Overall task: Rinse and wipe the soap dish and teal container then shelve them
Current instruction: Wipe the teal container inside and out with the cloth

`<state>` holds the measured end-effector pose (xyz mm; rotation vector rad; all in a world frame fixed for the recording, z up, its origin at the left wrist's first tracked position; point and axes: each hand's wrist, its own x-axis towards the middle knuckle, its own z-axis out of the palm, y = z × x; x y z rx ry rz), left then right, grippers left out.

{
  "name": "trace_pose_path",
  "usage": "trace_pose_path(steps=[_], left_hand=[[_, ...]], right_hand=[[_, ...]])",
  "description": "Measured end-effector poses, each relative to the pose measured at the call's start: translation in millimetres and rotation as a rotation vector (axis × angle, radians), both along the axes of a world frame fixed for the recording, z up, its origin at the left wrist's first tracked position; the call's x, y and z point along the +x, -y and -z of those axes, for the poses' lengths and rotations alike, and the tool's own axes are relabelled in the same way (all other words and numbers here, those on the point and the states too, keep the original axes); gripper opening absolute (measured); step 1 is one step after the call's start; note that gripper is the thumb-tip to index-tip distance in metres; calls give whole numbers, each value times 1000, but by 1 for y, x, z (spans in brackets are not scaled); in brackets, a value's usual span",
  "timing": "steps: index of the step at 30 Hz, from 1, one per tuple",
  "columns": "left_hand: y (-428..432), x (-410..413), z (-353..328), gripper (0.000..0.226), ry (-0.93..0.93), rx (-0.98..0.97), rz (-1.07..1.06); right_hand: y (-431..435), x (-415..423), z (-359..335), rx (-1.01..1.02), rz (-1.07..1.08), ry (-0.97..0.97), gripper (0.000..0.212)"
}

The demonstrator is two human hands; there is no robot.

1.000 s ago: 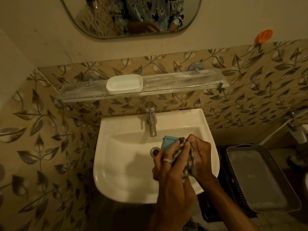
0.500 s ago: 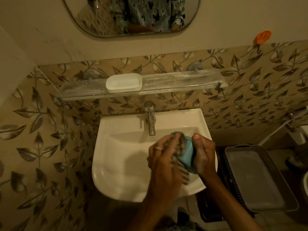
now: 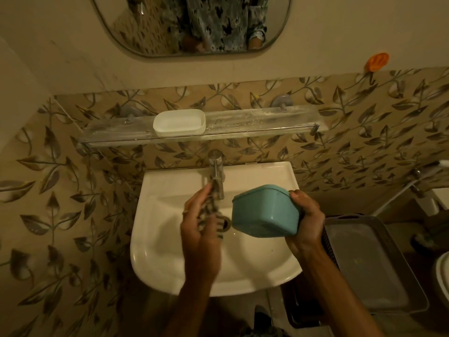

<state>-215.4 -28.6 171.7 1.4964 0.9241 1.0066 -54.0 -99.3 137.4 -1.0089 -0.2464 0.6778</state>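
Note:
My right hand grips the teal container by its right side, tilted with its underside toward me, above the right part of the white sink. My left hand holds a checked cloth over the basin, just below the tap. Cloth and container are apart. The white soap dish sits on the glass shelf above the tap, left of the middle.
A mirror hangs above the shelf. An orange hook sticks to the wall at upper right. A grey plastic basket stands right of the sink. Leaf-patterned tiles cover the wall.
The hands have drawn apart: my left hand with the cloth has come off the container toward the tap, and my right hand has lifted the container up and to the right.

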Motion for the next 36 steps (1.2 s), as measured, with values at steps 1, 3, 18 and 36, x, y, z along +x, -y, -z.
trace_pose_path(steps=[1,3,18,36], left_hand=[[11,5,-5,50,-27,106,48],[34,17,-11,51,-142,299,168],[64,23,-10,57,-205,450,186],[-7,-8,20,42,250,-462,156]], right_hand=[[-2,-3,1,-36,49,-6,31],[-7,-10,-2,-80,96,21,42],[8,-14,-10,-163,85,84,36],[20,-7,8,-263,-85,767,24]])
